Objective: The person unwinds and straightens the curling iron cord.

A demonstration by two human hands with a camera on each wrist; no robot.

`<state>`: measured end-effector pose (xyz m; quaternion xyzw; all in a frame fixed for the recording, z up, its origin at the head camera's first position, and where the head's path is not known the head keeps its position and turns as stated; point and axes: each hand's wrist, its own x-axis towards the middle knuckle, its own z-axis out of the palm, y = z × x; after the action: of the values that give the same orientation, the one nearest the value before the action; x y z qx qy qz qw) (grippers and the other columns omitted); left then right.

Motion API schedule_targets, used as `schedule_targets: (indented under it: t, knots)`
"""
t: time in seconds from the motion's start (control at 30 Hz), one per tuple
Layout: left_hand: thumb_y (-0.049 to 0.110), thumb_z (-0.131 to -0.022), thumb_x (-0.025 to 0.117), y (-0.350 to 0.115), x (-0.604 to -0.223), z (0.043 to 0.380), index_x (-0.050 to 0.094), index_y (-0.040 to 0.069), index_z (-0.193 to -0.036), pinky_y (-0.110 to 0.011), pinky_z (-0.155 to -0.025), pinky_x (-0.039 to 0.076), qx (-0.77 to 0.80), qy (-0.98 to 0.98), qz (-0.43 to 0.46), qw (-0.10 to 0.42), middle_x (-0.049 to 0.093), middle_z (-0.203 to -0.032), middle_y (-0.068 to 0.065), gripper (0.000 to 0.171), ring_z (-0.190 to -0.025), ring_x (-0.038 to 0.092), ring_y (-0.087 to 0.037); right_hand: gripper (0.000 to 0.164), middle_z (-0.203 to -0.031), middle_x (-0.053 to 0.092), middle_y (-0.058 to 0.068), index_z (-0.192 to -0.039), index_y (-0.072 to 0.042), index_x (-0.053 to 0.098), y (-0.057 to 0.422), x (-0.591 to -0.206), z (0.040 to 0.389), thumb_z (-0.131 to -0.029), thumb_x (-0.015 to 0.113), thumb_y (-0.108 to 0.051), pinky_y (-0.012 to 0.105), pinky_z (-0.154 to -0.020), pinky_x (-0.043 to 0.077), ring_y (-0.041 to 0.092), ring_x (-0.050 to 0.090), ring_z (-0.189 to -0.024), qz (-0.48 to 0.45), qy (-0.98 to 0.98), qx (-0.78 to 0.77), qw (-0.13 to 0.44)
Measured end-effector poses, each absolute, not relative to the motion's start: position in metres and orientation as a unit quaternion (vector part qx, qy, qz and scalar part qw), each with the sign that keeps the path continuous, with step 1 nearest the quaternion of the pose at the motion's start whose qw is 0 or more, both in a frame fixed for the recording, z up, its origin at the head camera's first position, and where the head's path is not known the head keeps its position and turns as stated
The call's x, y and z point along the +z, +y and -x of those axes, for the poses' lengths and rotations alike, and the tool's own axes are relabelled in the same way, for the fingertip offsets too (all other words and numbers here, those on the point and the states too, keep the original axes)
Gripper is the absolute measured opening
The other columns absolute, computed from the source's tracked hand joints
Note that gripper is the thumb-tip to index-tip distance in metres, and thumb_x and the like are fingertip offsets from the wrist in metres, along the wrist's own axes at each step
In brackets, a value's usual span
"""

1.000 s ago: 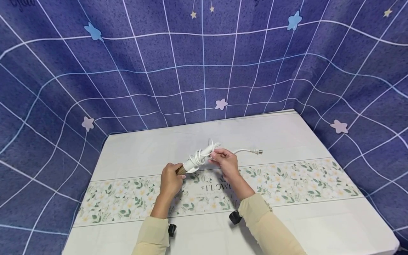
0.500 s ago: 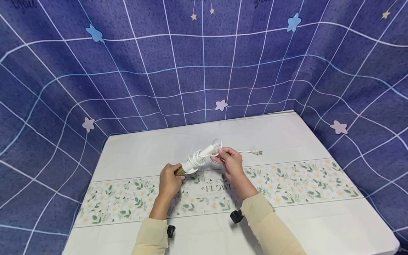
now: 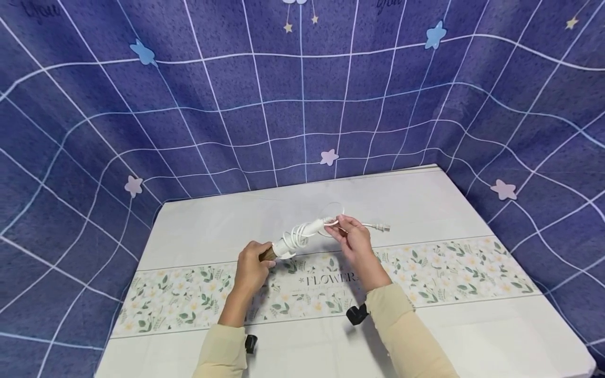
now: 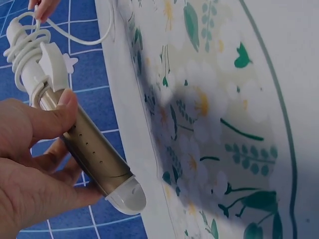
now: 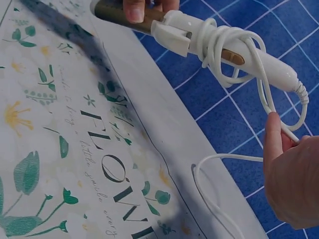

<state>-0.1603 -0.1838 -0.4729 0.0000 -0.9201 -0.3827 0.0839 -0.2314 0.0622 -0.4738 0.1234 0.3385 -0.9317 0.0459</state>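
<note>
My left hand [image 3: 251,265] grips a curling iron [image 3: 312,228] by its gold barrel [image 4: 97,149], thumb on top in the left wrist view. The barrel ends in a clear cap [image 4: 128,196]. Its white handle [image 5: 279,72] points up and to the right, above the table. Several loops of white cord [image 5: 214,47] are wound round the handle. Between thumb and fingers, my right hand [image 3: 356,244] pinches the cord just beyond the handle's end. Past that hand, the cord runs to a two-prong plug [image 3: 380,227] at the right.
A white table cover [image 3: 212,220] with a floral band [image 3: 449,268] lies beneath both hands. Behind and at the sides hangs a blue gridded curtain [image 3: 227,126] with stars. A black wrist device [image 3: 357,315] sits under the right sleeve, another [image 3: 251,344] by the left.
My right hand has moved to the right, drawing the cord away from the handle's end. The left hand keeps its grip on the barrel, nearly still.
</note>
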Motion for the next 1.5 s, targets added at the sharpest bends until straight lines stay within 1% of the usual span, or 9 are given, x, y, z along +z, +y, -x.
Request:
schedule_targets:
  t: [0.2,0.33,0.43,0.63,0.83,0.93,1.07,1.3,1.5]
  knots:
    - [-0.004,-0.078,0.075,-0.186,-0.47,0.16,0.063,0.003,-0.125,-0.04,-0.089,0.051,-0.381,-0.922,0.012,0.066,0.06,-0.104,-0.007,0.049,-0.096,0.059,-0.025,0.011,-0.093,0.057,0.015,-0.098,0.006,0.057,0.067,-0.475,0.235,-0.098,0.049,0.0,0.038,-0.09,0.053,0.021,0.062,-0.08,-0.123,0.351,-0.928,0.038]
    - [-0.004,-0.079,0.074,-0.187,-0.469,0.159,0.061,0.001,-0.127,-0.038,-0.086,0.052,-0.383,-0.922,0.025,0.054,0.06,-0.105,-0.006,0.049,-0.095,0.059,-0.023,0.011,-0.088,0.061,0.014,-0.097,0.005,0.06,0.07,-0.475,0.235,-0.098,0.051,-0.002,0.034,-0.086,0.055,0.019,0.063,-0.077,-0.127,0.37,-0.92,0.034]
    - [-0.006,-0.08,0.073,-0.188,-0.469,0.159,0.061,0.001,-0.127,-0.037,-0.083,0.052,-0.378,-0.924,0.034,0.05,0.059,-0.104,-0.006,0.049,-0.095,0.058,-0.023,0.01,-0.087,0.064,0.014,-0.094,0.003,0.061,0.073,-0.474,0.236,-0.097,0.053,-0.003,0.032,-0.084,0.055,0.021,0.066,-0.078,-0.125,0.377,-0.917,0.03]
    - [-0.008,-0.079,0.073,-0.192,-0.469,0.158,0.063,0.001,-0.125,-0.039,-0.085,0.052,-0.355,-0.932,0.04,0.055,0.059,-0.102,-0.005,0.048,-0.095,0.057,-0.024,0.009,-0.089,0.065,0.018,-0.096,0.006,0.059,0.079,-0.469,0.238,-0.097,0.054,-0.002,0.037,-0.089,0.053,0.024,0.068,-0.083,-0.103,0.37,-0.923,0.008]
    - [-0.005,-0.079,0.074,-0.195,-0.472,0.157,0.062,0.0,-0.125,-0.043,-0.086,0.05,-0.341,-0.938,0.025,0.06,0.06,-0.101,-0.008,0.048,-0.094,0.057,-0.026,0.013,-0.086,0.068,0.019,-0.1,0.01,0.057,0.082,-0.461,0.235,-0.096,0.055,-0.002,0.04,-0.088,0.052,0.027,0.069,-0.083,-0.089,0.37,-0.925,0.006]
    - [-0.002,-0.08,0.074,-0.196,-0.473,0.157,0.062,0.001,-0.126,-0.043,-0.085,0.05,-0.341,-0.938,0.006,0.053,0.059,-0.103,-0.009,0.048,-0.095,0.057,-0.027,0.015,-0.086,0.067,0.021,-0.102,0.01,0.054,0.085,-0.459,0.234,-0.097,0.053,-0.003,0.044,-0.09,0.051,0.031,0.07,-0.086,-0.082,0.353,-0.932,0.01]
    - [-0.003,-0.08,0.073,-0.198,-0.475,0.156,0.061,0.001,-0.127,-0.044,-0.084,0.05,-0.349,-0.935,-0.026,0.057,0.059,-0.103,-0.012,0.048,-0.094,0.058,-0.029,0.011,-0.085,0.067,0.019,-0.101,0.006,0.051,0.093,-0.457,0.234,-0.1,0.047,-0.005,0.048,-0.092,0.048,0.034,0.07,-0.088,-0.082,0.335,-0.939,0.017]
    - [-0.003,-0.079,0.074,-0.202,-0.477,0.156,0.061,0.001,-0.127,-0.043,-0.089,0.05,-0.366,-0.927,-0.046,0.072,0.06,-0.104,-0.013,0.049,-0.096,0.061,-0.03,0.011,-0.083,0.065,0.018,-0.101,0.005,0.05,0.104,-0.458,0.238,-0.101,0.044,-0.005,0.045,-0.088,0.052,0.035,0.069,-0.093,-0.114,0.315,-0.942,0.018]
    - [-0.004,-0.078,0.074,-0.21,-0.478,0.155,0.062,0.002,-0.126,-0.044,-0.091,0.049,-0.367,-0.926,-0.04,0.078,0.06,-0.104,-0.013,0.05,-0.097,0.06,-0.03,0.011,-0.086,0.064,0.018,-0.103,0.004,0.049,0.114,-0.459,0.242,-0.102,0.042,-0.006,0.043,-0.091,0.051,0.034,0.068,-0.097,-0.141,0.305,-0.941,0.028]
